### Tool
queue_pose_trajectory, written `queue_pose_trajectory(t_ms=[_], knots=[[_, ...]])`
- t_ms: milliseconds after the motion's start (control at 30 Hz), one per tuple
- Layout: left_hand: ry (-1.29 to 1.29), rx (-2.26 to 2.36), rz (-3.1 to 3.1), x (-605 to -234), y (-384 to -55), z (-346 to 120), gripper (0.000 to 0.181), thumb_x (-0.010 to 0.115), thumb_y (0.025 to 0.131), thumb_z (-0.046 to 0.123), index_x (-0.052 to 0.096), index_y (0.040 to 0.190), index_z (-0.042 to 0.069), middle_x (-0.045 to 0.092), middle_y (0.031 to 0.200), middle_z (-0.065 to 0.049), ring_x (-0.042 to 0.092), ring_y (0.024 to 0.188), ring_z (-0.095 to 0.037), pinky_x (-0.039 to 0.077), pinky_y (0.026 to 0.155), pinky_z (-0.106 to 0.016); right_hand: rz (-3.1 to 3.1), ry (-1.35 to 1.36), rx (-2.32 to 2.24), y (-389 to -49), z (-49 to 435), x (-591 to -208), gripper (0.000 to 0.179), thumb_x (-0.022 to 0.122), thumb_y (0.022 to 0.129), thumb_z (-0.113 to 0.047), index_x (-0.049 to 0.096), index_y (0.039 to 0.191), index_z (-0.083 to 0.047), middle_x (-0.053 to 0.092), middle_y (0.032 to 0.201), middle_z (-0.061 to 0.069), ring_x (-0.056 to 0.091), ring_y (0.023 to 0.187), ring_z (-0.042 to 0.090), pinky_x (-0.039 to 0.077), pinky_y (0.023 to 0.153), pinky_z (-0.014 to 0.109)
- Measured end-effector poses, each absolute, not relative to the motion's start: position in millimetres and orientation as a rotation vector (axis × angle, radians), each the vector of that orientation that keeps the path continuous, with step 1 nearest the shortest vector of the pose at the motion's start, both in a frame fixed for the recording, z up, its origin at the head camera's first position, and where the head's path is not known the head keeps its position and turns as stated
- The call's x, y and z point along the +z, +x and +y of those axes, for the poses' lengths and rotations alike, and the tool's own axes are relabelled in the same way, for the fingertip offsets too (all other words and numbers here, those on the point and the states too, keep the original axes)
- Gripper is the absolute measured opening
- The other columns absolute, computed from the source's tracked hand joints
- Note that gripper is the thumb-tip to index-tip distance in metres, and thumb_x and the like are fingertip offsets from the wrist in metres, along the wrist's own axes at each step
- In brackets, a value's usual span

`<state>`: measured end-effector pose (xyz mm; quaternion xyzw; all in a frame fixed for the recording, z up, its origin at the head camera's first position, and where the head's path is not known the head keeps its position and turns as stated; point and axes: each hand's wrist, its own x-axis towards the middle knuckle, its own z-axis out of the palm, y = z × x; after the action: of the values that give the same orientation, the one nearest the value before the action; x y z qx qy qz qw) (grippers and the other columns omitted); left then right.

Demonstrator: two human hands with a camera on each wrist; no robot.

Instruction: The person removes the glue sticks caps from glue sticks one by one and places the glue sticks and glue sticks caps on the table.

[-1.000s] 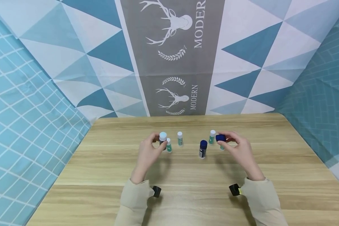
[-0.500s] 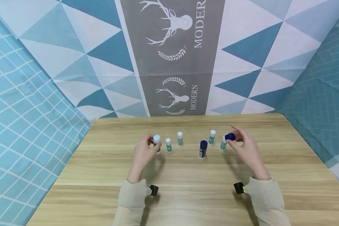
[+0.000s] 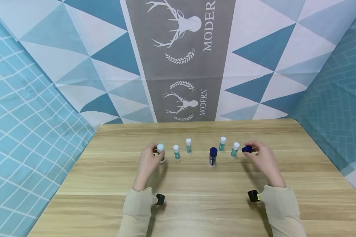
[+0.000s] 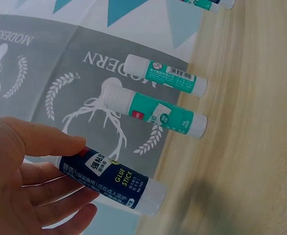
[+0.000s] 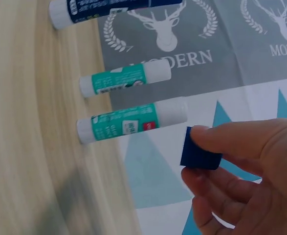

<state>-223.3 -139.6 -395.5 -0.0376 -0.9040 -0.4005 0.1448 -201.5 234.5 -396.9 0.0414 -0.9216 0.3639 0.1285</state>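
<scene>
In the head view my left hand (image 3: 147,161) holds a navy glue stick (image 3: 161,148) upright at the left of the row. Its exposed top is pale, and its label and white base show in the left wrist view, where my thumb and fingers grip the navy body (image 4: 115,179). Whether its base touches the table I cannot tell. My right hand (image 3: 263,158) pinches a dark blue cap (image 3: 247,149) between thumb and fingers, right of the row; the cap (image 5: 202,151) is a short plain cylinder in the right wrist view.
Between the hands stand several white-capped green glue sticks: two on the left (image 3: 176,153), two on the right (image 3: 235,150). A navy-capped glue stick (image 3: 213,158) stands nearer the middle. Patterned cloth (image 3: 249,65) rises behind the wooden table (image 3: 201,197).
My left hand has moved left with the uncapped navy glue stick, away from the green ones. My right hand has moved right with the cap and lowered it slightly in the last half second.
</scene>
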Motion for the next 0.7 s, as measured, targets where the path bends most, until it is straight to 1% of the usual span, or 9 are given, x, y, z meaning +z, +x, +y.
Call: queue_pose_trajectory(t_ms=[67, 200, 367, 467, 700], knots=[[-0.096, -1.153, -2.614, -397.6, -224.2, -140.4, 0.021, 0.067, 0.077, 0.007, 0.061, 0.095, -0.002, 0.065, 0.094, -0.015, 0.061, 0.086, -0.029, 0.048, 0.076, -0.040, -2.726, 0.118, 1.051, -201.7, 236.2, -399.3, 0.032, 0.063, 0.082, -0.007, 0.057, 0.113, 0.002, 0.059, 0.107, 0.024, 0.057, 0.093, 0.039, 0.046, 0.073, 0.047], [-0.067, -1.154, -2.632, -401.2, -225.8, -142.2, 0.022, 0.067, 0.077, 0.008, 0.061, 0.096, -0.001, 0.065, 0.095, -0.015, 0.061, 0.086, -0.028, 0.049, 0.077, -0.040, -2.823, 0.091, 1.029, -202.5, 238.6, -402.8, 0.034, 0.063, 0.082, -0.008, 0.056, 0.114, 0.001, 0.060, 0.105, 0.022, 0.057, 0.093, 0.037, 0.046, 0.069, 0.044], [-0.037, -1.164, -2.652, -404.0, -226.9, -144.2, 0.022, 0.066, 0.077, 0.008, 0.062, 0.097, -0.001, 0.065, 0.096, -0.016, 0.061, 0.087, -0.028, 0.048, 0.077, -0.040, -2.875, 0.056, 1.011, -202.9, 239.3, -406.4, 0.036, 0.063, 0.082, -0.009, 0.055, 0.115, 0.003, 0.060, 0.104, 0.023, 0.057, 0.091, 0.035, 0.045, 0.070, 0.043], [-0.033, -1.159, -2.663, -404.9, -227.1, -144.8, 0.023, 0.066, 0.077, 0.008, 0.062, 0.097, -0.002, 0.065, 0.096, -0.016, 0.061, 0.087, -0.028, 0.048, 0.077, -0.040, -2.896, 0.045, 0.996, -203.3, 239.1, -408.4, 0.035, 0.063, 0.082, -0.008, 0.057, 0.114, 0.004, 0.061, 0.102, 0.024, 0.057, 0.088, 0.034, 0.045, 0.069, 0.042], [-0.036, -1.144, -2.690, -406.9, -226.8, -144.5, 0.024, 0.065, 0.077, 0.009, 0.061, 0.098, -0.001, 0.064, 0.094, -0.015, 0.057, 0.083, -0.026, 0.047, 0.072, -0.038, -2.892, 0.055, 0.980, -204.6, 239.9, -412.6, 0.031, 0.064, 0.079, -0.005, 0.061, 0.109, 0.003, 0.061, 0.100, 0.024, 0.058, 0.085, 0.032, 0.047, 0.068, 0.042]])
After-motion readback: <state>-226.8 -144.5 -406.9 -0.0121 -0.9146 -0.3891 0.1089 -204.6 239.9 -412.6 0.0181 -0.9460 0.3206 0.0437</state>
